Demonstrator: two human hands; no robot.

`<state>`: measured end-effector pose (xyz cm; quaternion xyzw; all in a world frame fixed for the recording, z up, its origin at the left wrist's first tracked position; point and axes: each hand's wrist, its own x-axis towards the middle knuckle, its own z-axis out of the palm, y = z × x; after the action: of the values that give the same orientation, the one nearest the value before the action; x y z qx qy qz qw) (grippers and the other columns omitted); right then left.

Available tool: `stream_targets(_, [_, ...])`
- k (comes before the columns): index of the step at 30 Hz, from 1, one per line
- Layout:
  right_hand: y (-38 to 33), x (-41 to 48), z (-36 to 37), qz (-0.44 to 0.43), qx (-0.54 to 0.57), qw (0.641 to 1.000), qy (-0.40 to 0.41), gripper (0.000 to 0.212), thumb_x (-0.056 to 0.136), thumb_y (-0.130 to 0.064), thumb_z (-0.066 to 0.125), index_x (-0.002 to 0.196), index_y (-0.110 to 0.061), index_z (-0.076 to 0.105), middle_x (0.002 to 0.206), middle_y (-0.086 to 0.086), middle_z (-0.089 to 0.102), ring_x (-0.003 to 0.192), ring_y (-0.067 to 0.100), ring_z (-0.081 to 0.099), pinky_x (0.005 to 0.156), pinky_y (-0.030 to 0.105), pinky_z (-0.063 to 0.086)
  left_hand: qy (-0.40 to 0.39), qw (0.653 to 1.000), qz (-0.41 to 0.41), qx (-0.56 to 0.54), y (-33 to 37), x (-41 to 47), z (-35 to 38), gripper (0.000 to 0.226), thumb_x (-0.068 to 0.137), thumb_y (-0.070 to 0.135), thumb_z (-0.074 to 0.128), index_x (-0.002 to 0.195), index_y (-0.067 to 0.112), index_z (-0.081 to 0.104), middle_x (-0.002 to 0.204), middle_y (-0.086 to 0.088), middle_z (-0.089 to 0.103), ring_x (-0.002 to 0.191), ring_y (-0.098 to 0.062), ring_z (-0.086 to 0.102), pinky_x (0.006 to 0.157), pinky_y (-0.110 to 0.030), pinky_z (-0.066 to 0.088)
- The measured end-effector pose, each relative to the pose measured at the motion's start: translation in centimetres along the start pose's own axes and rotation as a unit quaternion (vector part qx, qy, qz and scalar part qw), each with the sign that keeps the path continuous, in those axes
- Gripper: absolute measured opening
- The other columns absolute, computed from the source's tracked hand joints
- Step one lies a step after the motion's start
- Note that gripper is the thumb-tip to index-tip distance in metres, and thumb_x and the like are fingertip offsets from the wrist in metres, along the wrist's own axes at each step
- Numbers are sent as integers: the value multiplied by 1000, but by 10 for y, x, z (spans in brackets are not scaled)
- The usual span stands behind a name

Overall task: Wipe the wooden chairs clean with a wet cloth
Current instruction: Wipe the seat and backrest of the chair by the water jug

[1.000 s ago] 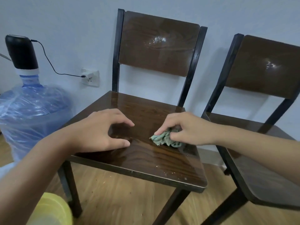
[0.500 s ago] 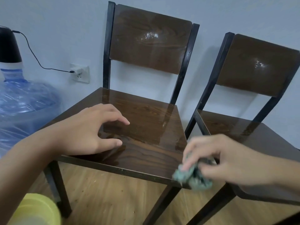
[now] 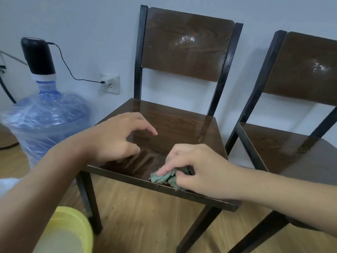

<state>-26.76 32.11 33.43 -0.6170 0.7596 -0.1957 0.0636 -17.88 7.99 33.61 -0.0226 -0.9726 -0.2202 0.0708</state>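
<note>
Two dark wooden chairs with black metal frames stand against a pale wall. The nearer chair (image 3: 182,125) has a glossy, wet-looking seat. My right hand (image 3: 197,168) presses a crumpled green cloth (image 3: 164,178) on that seat close to its front edge. My left hand (image 3: 116,137) rests on the seat's left part with fingers spread and arched, holding nothing. The second chair (image 3: 295,147) stands to the right, partly cut off by the frame. Both backrests carry a whitish smudge.
A blue water jug (image 3: 47,121) with a black pump top stands at the left, its cable plugged into a wall socket (image 3: 110,86). A yellow basin (image 3: 73,232) sits on the wooden floor at the lower left, below my left arm.
My right hand carried the cloth off the seat's front right corner, then came back onto the seat near the front edge. My left hand stayed in place.
</note>
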Motion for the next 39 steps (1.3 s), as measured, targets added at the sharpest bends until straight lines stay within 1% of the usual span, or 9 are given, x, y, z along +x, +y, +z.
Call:
stream_targets(5, [-17,-10,-1,-174,-171,963,-116,29,96,-18,63,122,-26,73,119,0,57,108,16,47,82,27,51,0,1000,-5,-1,-4,0,-1,56,75,28,67,127,47,58,129,28,47,125,3,42,109,-31,37])
stream_targets(9, [-1,-12,-23,-152,-139,975,-81,29,99,-18,58,121,-30,73,120,-4,57,110,12,50,87,22,47,6,1000,-3,-7,-11,4,1,59,71,29,66,125,50,58,128,33,47,128,3,43,112,-34,38])
stream_targets(15, [102,43,-81,64,-129,983,113,39,94,-6,63,113,-37,77,107,-14,61,104,4,56,86,18,49,44,999,-19,-21,-39,51,-22,51,71,27,63,117,47,63,123,26,53,121,3,49,103,-27,40])
stream_targets(20, [180,125,-178,139,-198,899,365,32,95,0,64,123,-13,73,109,-1,52,94,10,51,87,16,45,128,989,-72,23,-66,129,-51,28,82,38,60,110,40,64,114,17,59,103,-4,59,93,-30,51])
stream_targets(24, [191,195,-247,105,-207,849,475,26,98,-11,64,123,-3,65,111,3,46,91,-12,43,85,-4,33,196,971,-123,52,-81,184,-81,39,88,42,57,127,32,57,124,8,57,106,-16,63,94,-37,56])
stream_targets(28, [197,237,-223,-23,-302,855,421,17,97,-9,64,111,-8,73,106,7,58,93,8,54,86,33,55,302,936,-178,-38,-93,234,-101,61,94,35,58,151,22,37,148,-7,46,122,-30,58,103,-45,50])
stream_targets(30, [197,230,-192,-111,-370,869,309,28,89,2,69,114,-9,73,104,10,64,95,22,58,77,35,57,318,911,-208,-161,-100,253,-105,67,97,31,58,156,17,30,153,-12,45,132,-33,52,111,-47,43])
stream_targets(33, [204,207,-187,-157,-472,850,172,38,84,6,69,120,-5,70,113,11,66,101,29,58,81,35,58,302,891,-228,-251,-110,269,-103,46,101,26,52,146,14,48,142,-13,59,127,-31,56,111,-43,43])
stream_targets(39, [198,250,-218,-56,-440,812,379,32,82,13,71,112,2,73,106,18,68,94,35,57,80,41,55,308,876,-197,-313,-129,269,-92,40,101,34,54,140,27,56,130,-3,66,123,-27,60,107,-49,49])
